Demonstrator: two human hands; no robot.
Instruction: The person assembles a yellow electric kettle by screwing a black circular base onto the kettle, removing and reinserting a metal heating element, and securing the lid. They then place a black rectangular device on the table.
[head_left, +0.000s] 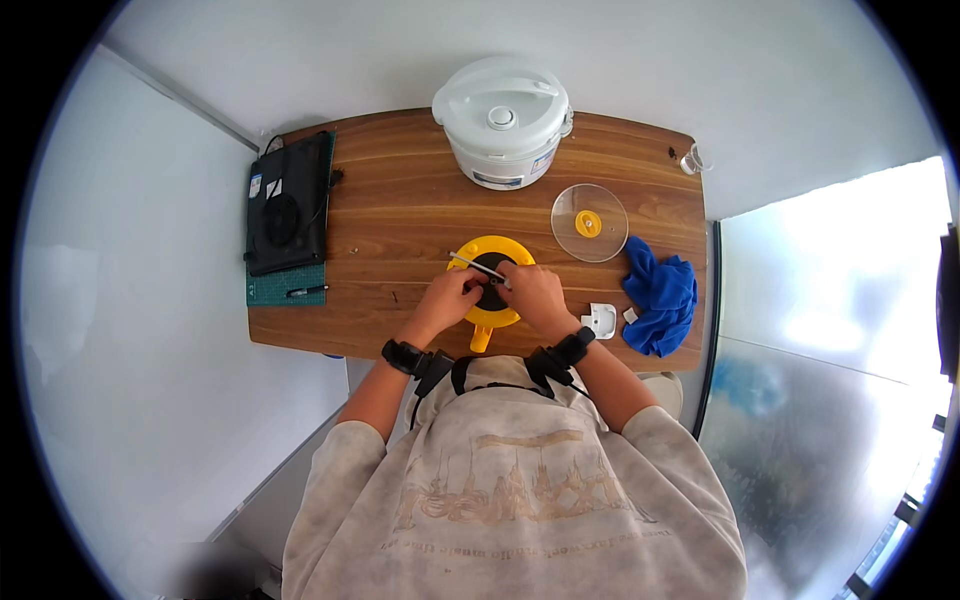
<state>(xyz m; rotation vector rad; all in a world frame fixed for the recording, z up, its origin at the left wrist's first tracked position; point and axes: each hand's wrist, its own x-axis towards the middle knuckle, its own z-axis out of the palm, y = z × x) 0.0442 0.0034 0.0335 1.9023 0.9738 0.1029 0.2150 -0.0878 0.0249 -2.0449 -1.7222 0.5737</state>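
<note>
the right hand (537, 295) appears clamped on a thin grey rod (466, 261) slanting out past its fingertips; whether the left hand (447, 299) grips anything, i cannot tell. the yellow pan (495, 243) lies beneath both hands, its handle (481, 340) between the wrists. it looks stiff, fairly light, perhaps slippery at the rim; the handle seems the surest hold.

Passage left of pan (491, 302); glass lid (588, 224) blocks right.
</note>
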